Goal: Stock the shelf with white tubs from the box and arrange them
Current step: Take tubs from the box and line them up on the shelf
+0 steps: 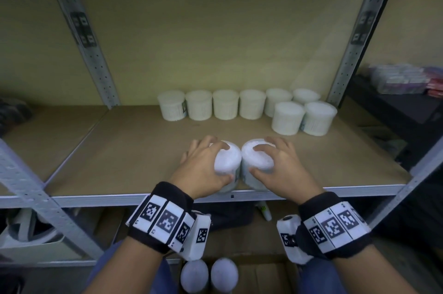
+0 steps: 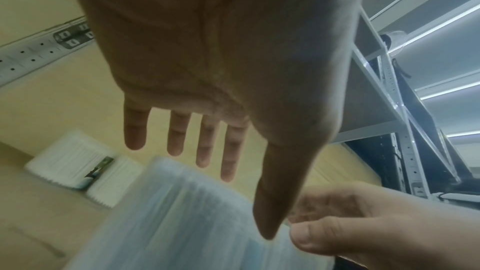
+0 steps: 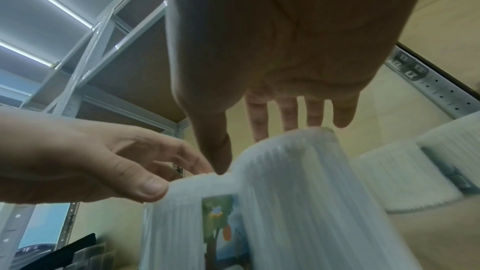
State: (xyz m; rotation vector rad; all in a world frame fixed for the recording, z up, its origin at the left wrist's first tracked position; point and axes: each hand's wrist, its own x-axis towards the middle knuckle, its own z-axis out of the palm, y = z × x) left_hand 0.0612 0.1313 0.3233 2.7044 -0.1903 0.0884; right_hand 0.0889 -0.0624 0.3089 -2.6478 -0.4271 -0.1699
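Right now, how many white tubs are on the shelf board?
10. Six in the back row, two in front of its right end, and one under each of the hands, left and right. None seems hidden.

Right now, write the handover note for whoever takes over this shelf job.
Left hand: grips the left tub from above at the shelf's front edge.
Right hand: grips the right tub the same way; the two tubs stand side by side, about touching.
Done: six tubs in a back row, two more in front of its right end.
Left: slide the held pair back into the second row; at least two tubs remain in the box below.
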